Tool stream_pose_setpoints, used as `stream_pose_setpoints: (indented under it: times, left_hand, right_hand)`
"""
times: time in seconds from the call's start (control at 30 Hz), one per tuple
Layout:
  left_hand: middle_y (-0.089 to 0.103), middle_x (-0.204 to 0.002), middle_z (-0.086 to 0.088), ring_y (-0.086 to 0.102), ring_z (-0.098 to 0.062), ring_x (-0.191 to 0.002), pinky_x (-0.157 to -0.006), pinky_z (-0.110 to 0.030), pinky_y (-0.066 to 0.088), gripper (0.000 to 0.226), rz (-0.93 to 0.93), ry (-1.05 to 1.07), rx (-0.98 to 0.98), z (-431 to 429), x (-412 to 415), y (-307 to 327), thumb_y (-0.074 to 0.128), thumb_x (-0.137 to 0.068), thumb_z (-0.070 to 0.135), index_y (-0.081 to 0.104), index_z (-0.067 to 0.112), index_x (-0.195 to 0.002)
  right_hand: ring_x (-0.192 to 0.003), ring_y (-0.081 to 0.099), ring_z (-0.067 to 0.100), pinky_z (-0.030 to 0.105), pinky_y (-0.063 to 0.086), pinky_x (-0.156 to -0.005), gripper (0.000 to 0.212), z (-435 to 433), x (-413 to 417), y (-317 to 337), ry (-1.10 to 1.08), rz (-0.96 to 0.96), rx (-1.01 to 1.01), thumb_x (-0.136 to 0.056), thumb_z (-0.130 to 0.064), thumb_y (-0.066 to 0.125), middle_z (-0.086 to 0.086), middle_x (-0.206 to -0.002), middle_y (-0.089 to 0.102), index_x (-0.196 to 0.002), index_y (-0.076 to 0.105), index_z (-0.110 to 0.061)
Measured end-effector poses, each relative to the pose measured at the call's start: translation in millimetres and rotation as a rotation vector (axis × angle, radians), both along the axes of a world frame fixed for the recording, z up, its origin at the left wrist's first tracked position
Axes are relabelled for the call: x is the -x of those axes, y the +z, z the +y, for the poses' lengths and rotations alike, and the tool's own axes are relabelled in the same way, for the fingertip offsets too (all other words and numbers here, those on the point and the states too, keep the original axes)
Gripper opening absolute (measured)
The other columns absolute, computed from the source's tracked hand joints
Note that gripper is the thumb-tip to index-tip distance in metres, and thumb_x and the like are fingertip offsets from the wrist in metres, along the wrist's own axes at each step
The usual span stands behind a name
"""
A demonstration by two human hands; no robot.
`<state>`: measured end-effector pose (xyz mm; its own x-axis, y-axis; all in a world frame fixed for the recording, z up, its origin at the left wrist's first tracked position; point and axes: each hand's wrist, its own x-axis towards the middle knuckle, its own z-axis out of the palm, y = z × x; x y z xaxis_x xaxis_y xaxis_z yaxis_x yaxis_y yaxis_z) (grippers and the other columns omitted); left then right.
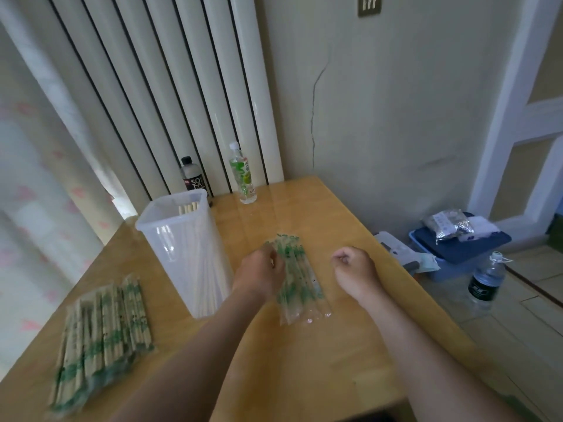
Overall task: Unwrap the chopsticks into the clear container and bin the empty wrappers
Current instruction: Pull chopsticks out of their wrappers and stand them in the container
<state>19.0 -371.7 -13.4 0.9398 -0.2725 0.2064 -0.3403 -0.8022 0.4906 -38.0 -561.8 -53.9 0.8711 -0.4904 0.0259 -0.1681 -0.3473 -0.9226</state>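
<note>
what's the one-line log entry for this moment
left hand on centre wrapper pile, grip unclear | right hand curled, empty | clear container holds bare chopsticks | wrapped bundle far left

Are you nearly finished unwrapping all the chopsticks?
Not nearly. A few bare chopsticks already stand in the clear container. The left hand is on the middle pile of green-printed packets, and the right hand is curled and looks empty. A bigger wrapped pile waits on the left. No bin is in view.
</note>
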Motion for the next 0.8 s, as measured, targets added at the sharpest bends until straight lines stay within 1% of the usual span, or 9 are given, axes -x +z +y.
stream_pose_setpoints:
  times: [0.07,0.13,0.3,0.37,0.5,0.6,0.67,0.73,0.8]
  left_hand:
    - [0.065,-0.078,-0.001,0.062,-0.023,-0.072,-0.067,-0.040,0.057,0.019,-0.020,-0.032,-0.007,20.5,7.3,3.9,0.048,-0.099,0.031,0.060,0.019,-0.091]
    - [0.066,-0.078,-0.002,0.062,-0.023,-0.072,-0.067,-0.040,0.056,0.018,-0.032,-0.077,-0.018,39.3,14.6,7.0,0.049,-0.098,0.029,0.062,0.018,-0.092]
    - [0.069,-0.078,-0.007,0.064,-0.028,-0.077,-0.066,-0.035,0.050,0.016,-0.102,-0.161,-0.041,88.5,38.3,10.4,0.054,-0.093,0.023,0.066,0.013,-0.090]
    - [0.069,-0.082,-0.008,0.063,-0.030,-0.079,-0.065,-0.035,0.048,0.016,-0.112,-0.153,-0.096,117.3,45.5,6.3,0.054,-0.093,0.024,0.065,0.013,-0.089]
    - [0.063,-0.085,-0.006,0.060,-0.030,-0.079,-0.064,-0.036,0.047,0.019,-0.210,-0.029,-0.220,195.6,51.4,-10.8,0.050,-0.091,0.027,0.062,0.012,-0.089]
    - [0.060,-0.079,-0.006,0.062,-0.033,-0.071,-0.062,-0.037,0.050,0.031,-0.390,0.131,-0.239,254.1,55.8,-30.7,0.046,-0.082,0.035,0.067,0.012,-0.082]
    - [0.065,-0.090,-0.007,0.064,-0.034,-0.082,-0.074,-0.042,0.051,0.039,-0.378,0.265,-0.258,282.7,60.3,-40.7,0.046,-0.079,0.043,0.070,0.015,-0.091]
    - [0.066,-0.112,-0.007,0.063,-0.032,-0.103,-0.089,-0.045,0.048,0.050,-0.294,0.340,-0.250,301.3,66.4,-47.2,0.043,-0.082,0.052,0.068,0.019,-0.111]
    - [0.059,-0.132,-0.005,0.056,-0.029,-0.121,-0.100,-0.046,0.042,0.059,-0.229,0.364,-0.234,313.4,70.6,-55.8,0.037,-0.085,0.059,0.059,0.025,-0.129]
  right_hand:
    - [-0.087,0.062,0.015,0.028,0.049,-0.068,0.015,11.5,4.5,10.8,0.033,-0.007,0.044,-0.096,-0.016,0.055,-0.002,-0.097,0.067,-0.089,0.067,-0.023]
    - [-0.083,0.064,0.015,0.030,0.051,-0.070,0.016,33.5,10.9,23.9,0.088,-0.036,0.105,-0.095,-0.018,0.056,-0.003,-0.090,0.069,-0.085,0.068,-0.022]
    - [-0.056,0.053,0.009,0.026,0.041,-0.057,0.020,111.4,27.1,55.1,0.314,-0.108,0.176,-0.091,-0.018,0.059,-0.005,-0.060,0.060,-0.072,0.067,-0.017]
    - [-0.053,0.052,0.007,0.026,0.041,-0.055,0.019,145.2,33.4,61.9,0.419,-0.113,0.181,-0.089,-0.015,0.059,0.002,-0.061,0.063,-0.073,0.068,-0.014]
    - [-0.045,0.056,0.004,0.024,0.046,-0.049,0.022,208.9,40.1,64.2,0.648,0.027,0.204,-0.093,-0.017,0.057,0.010,-0.072,0.071,-0.076,0.068,-0.008]
    - [-0.052,0.064,0.012,0.024,0.048,-0.047,0.022,247.5,28.5,49.9,0.659,0.096,0.307,-0.095,-0.021,0.053,0.005,-0.074,0.068,-0.079,0.066,-0.017]
    - [-0.063,0.067,0.016,0.023,0.047,-0.047,0.014,269.6,15.2,36.8,0.638,0.132,0.356,-0.095,-0.023,0.052,0.000,-0.086,0.067,-0.091,0.066,-0.022]
    - [-0.079,0.068,0.021,0.032,0.057,-0.060,0.012,288.9,2.6,24.1,0.609,0.161,0.383,-0.095,-0.027,0.052,-0.002,-0.101,0.065,-0.102,0.062,-0.026]
    - [-0.096,0.066,0.023,0.037,0.058,-0.079,0.022,303.8,-4.9,12.5,0.584,0.188,0.455,-0.096,-0.036,0.055,-0.003,-0.113,0.063,-0.113,0.061,-0.024]
